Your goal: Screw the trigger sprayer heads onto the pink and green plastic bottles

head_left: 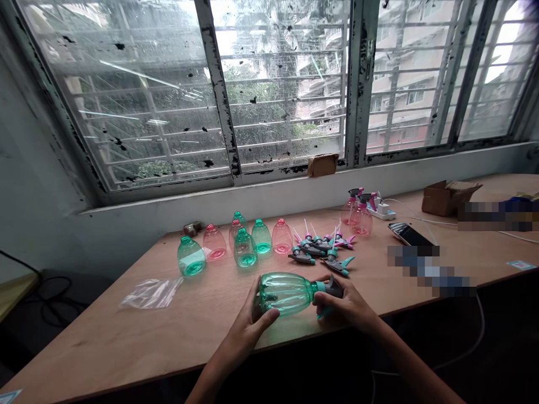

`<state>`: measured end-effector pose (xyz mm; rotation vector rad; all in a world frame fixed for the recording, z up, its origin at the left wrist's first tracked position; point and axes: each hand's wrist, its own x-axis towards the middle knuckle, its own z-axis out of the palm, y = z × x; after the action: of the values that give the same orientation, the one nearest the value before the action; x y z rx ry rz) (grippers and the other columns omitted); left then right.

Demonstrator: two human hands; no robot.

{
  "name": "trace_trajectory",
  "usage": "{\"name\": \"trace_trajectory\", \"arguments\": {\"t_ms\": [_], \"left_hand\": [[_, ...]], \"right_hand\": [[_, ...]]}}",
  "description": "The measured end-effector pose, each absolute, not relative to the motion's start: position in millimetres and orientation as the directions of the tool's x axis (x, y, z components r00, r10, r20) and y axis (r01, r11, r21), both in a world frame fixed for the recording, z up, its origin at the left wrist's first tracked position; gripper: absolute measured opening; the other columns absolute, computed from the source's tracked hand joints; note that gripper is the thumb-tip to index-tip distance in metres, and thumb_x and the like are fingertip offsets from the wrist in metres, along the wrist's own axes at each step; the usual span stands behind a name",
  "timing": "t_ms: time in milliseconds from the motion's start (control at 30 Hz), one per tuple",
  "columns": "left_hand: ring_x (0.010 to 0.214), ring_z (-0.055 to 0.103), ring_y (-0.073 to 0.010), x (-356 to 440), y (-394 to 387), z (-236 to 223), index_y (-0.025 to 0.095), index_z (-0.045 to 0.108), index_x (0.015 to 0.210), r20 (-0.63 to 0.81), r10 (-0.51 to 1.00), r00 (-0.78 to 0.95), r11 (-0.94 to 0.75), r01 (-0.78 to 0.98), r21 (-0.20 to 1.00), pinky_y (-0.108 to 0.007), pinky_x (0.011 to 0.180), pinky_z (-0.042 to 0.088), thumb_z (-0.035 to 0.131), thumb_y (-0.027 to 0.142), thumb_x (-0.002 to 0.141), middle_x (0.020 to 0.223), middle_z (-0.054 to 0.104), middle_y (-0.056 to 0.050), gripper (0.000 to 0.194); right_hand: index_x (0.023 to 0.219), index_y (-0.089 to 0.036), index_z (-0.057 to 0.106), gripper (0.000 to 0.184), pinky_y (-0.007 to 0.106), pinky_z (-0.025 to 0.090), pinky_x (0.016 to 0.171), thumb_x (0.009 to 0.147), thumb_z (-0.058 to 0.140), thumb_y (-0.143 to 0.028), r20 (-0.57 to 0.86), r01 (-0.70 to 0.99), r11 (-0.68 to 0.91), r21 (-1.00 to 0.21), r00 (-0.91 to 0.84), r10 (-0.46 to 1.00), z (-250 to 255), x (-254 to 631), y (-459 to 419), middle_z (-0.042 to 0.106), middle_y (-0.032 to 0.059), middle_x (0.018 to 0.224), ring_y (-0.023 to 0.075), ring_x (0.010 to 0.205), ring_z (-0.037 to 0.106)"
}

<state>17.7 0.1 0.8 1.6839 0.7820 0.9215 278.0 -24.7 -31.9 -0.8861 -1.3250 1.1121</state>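
A clear green spray bottle (288,293) lies sideways in the air over the table's front edge, held between my two hands. My left hand (252,317) grips its base, thumb in front and fingers behind. At the neck, my right hand (343,303) is closed round the grey and teal trigger sprayer (332,287), which sits at the bottle's mouth. Whether it is screwed tight I cannot tell. Behind the bottle, loose trigger sprayers (322,247) with thin tubes lie in a heap. To their left stand several open bottles, green (245,249) and pink (281,237).
Two pink bottles with sprayers fitted (361,219) stand at the back right, beside a white power strip (383,211). A phone (410,235) and a cardboard box (446,197) lie further right. A clear plastic bag (152,293) rests on the wooden table (126,342) at left.
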Motion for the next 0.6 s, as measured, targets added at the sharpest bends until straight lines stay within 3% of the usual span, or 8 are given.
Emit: {"name": "trace_trajectory", "arguments": {"t_ms": [133, 367, 500, 600], "left_hand": [[0.145, 0.032, -0.0346, 18.0, -0.2, 4.7, 0.021, 0.042, 0.146, 0.199, 0.827, 0.526, -0.275, 0.070, 0.959, -0.046, 0.117, 0.034, 0.067, 0.040, 0.087, 0.150, 0.048, -0.013, 0.067], [0.141, 0.041, -0.0273, 14.5, -0.9, -5.3, 0.036, 0.006, 0.155, 0.199, 0.776, 0.599, -0.226, -0.031, 0.974, -0.044, 0.119, 0.030, 0.072, 0.027, 0.085, 0.157, 0.036, -0.007, 0.097], [0.144, 0.036, -0.0293, 15.6, -2.4, 0.2, 0.029, 0.008, 0.156, 0.171, 0.807, 0.565, -0.217, 0.015, 0.976, -0.043, 0.119, 0.030, 0.070, 0.035, 0.087, 0.160, 0.032, -0.011, 0.094], [0.145, 0.034, -0.0315, 16.7, -2.6, 5.1, 0.022, 0.018, 0.156, 0.166, 0.818, 0.551, -0.234, 0.055, 0.971, -0.044, 0.119, 0.030, 0.064, 0.041, 0.089, 0.157, 0.037, -0.014, 0.083]], "right_hand": [[0.100, -0.015, 0.059, 0.041, 0.027, 0.056, 0.060, 0.079, 0.078, -0.045, 0.282, -0.093, 0.274, -0.957, -0.078, 0.956, -28.9, 277.7, -25.6, 0.073, 0.0017, 0.067, 0.0168, 0.059, 0.070], [0.100, -0.015, 0.060, 0.040, 0.029, 0.057, 0.061, 0.080, 0.077, -0.045, 0.291, -0.103, 0.282, -0.954, -0.087, 0.953, -29.1, 278.2, -25.0, 0.074, 0.0031, 0.070, 0.0176, 0.059, 0.070], [0.101, -0.015, 0.060, 0.040, 0.029, 0.057, 0.061, 0.079, 0.078, -0.044, 0.284, -0.104, 0.275, -0.956, -0.086, 0.955, -30.6, 279.0, -25.1, 0.073, 0.0029, 0.070, 0.0176, 0.060, 0.070], [0.101, -0.015, 0.060, 0.041, 0.028, 0.057, 0.060, 0.079, 0.078, -0.044, 0.281, -0.099, 0.272, -0.957, -0.084, 0.956, -31.0, 279.0, -24.8, 0.073, 0.0028, 0.070, 0.0176, 0.060, 0.071]]}}
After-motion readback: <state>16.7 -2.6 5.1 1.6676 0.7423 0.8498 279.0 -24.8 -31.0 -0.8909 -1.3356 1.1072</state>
